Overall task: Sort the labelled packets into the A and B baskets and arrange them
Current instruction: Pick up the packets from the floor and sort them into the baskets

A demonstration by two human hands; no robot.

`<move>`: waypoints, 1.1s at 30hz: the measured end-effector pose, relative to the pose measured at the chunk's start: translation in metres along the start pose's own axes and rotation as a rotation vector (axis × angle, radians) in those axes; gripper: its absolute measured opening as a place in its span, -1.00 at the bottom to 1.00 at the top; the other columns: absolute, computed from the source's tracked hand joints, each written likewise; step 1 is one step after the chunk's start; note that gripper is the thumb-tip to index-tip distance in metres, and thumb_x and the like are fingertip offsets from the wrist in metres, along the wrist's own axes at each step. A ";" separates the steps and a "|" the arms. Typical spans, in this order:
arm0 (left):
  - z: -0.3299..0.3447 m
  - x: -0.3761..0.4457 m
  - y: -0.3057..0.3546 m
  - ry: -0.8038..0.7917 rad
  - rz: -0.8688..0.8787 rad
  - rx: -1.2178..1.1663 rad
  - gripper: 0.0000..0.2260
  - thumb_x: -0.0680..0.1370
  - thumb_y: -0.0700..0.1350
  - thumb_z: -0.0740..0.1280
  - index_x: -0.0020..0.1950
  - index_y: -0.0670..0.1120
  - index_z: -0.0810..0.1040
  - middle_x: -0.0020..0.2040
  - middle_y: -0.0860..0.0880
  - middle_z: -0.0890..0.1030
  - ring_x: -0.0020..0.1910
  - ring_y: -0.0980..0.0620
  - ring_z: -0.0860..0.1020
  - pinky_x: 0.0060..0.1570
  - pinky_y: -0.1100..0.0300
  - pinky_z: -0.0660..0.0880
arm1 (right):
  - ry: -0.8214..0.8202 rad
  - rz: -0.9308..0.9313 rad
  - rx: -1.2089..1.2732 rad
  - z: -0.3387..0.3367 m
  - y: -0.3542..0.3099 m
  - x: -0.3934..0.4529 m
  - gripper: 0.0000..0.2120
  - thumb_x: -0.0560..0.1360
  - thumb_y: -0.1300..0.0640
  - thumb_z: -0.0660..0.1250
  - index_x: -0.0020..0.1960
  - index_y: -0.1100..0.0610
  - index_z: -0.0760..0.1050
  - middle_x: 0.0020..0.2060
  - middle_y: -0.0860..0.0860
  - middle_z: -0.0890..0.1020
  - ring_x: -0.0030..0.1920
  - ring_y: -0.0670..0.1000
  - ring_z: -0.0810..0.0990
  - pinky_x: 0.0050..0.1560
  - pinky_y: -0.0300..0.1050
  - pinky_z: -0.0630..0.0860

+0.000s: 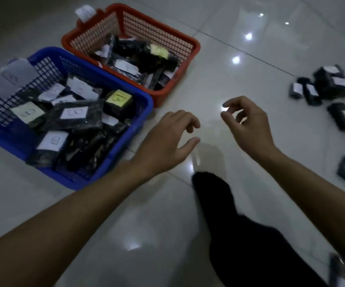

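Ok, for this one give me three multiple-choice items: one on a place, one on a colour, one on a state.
1. Where do the unsorted packets lie?
A. on the floor to the person's right
B. inside a drawer
C. on a chair

2. What colour is the basket nearer the person?
A. green
B. blue
C. white

3. What are the left hand and right hand holding?
A. a packet each
B. one packet together
C. nothing

Answers: 1 A, dark packets sit loose on the tiles at right. 2 B, the blue basket is nearer, the red basket behind it. 3 C, both hands hover open above the floor.
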State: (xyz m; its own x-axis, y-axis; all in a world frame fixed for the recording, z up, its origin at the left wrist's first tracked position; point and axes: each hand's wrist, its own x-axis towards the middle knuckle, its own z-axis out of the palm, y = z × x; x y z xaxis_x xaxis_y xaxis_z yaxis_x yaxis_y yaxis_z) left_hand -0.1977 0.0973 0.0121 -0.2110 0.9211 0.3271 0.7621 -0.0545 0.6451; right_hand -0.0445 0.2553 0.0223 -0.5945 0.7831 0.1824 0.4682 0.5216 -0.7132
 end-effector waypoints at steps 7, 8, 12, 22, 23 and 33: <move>0.079 -0.006 0.073 -0.226 0.007 -0.167 -0.79 0.55 0.07 0.33 0.11 0.02 0.46 -0.06 0.11 0.52 -0.10 0.10 0.50 -0.14 0.14 0.52 | -0.254 0.090 -0.342 -0.112 0.049 -0.108 -0.77 0.53 0.00 0.40 0.17 -0.05 0.51 -0.02 -0.13 0.56 -0.12 -0.11 0.50 -0.12 -0.23 0.40; 0.092 -0.010 0.084 -0.314 0.011 -0.182 -0.76 0.55 0.10 0.33 0.13 0.02 0.46 -0.06 0.10 0.53 -0.11 0.10 0.51 -0.16 0.16 0.52 | -0.266 0.107 -0.357 -0.117 0.057 -0.121 -0.76 0.53 -0.01 0.40 0.18 -0.04 0.51 0.00 -0.12 0.55 -0.11 -0.11 0.49 -0.11 -0.22 0.41; 0.145 -0.048 0.115 -0.744 0.098 -0.092 -0.46 0.47 0.29 0.33 0.34 0.06 0.35 0.15 0.11 0.48 0.02 0.13 0.49 -0.12 0.20 0.43 | -0.284 0.163 -0.316 -0.115 0.091 -0.175 -0.73 0.54 -0.01 0.39 0.21 -0.03 0.51 0.02 -0.09 0.55 -0.08 -0.08 0.48 -0.06 -0.25 0.43; 0.210 -0.099 0.153 -0.818 0.178 0.095 -0.42 0.28 0.31 0.48 0.07 0.06 0.29 -0.01 0.11 0.40 0.01 0.07 0.33 -0.15 0.14 0.27 | -0.475 0.308 -0.436 -0.133 0.115 -0.337 -0.21 0.34 -0.28 0.46 0.47 -0.04 0.28 0.23 -0.14 0.46 0.19 -0.09 0.32 0.09 -0.12 0.37; 0.206 -0.097 0.155 -0.833 0.125 0.030 -0.45 0.30 0.23 0.52 0.02 0.07 0.25 -0.10 0.12 0.45 -0.09 0.05 0.38 -0.23 0.13 0.29 | -0.504 0.283 -0.497 -0.133 0.117 -0.344 -0.14 0.30 -0.35 0.45 0.47 -0.05 0.26 0.24 -0.15 0.44 0.18 -0.08 0.31 0.09 -0.12 0.35; 0.187 -0.078 0.157 -0.710 -0.453 -0.612 -0.66 0.50 -0.15 0.45 0.19 0.16 0.51 -0.04 0.02 0.55 -0.10 0.01 0.63 -0.17 0.20 0.60 | -0.199 0.484 -0.039 -0.149 0.117 -0.321 -0.89 0.51 -0.01 0.43 0.02 -0.04 0.62 -0.08 -0.09 0.65 -0.06 -0.08 0.62 -0.02 -0.03 0.61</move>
State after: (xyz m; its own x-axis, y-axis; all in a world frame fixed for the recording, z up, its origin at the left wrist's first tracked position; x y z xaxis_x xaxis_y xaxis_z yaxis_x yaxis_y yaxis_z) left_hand 0.0531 0.0888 -0.0415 0.1598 0.9084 -0.3863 0.2185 0.3491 0.9113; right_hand 0.2985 0.1160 -0.0191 -0.4152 0.8601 -0.2964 0.7419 0.1315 -0.6575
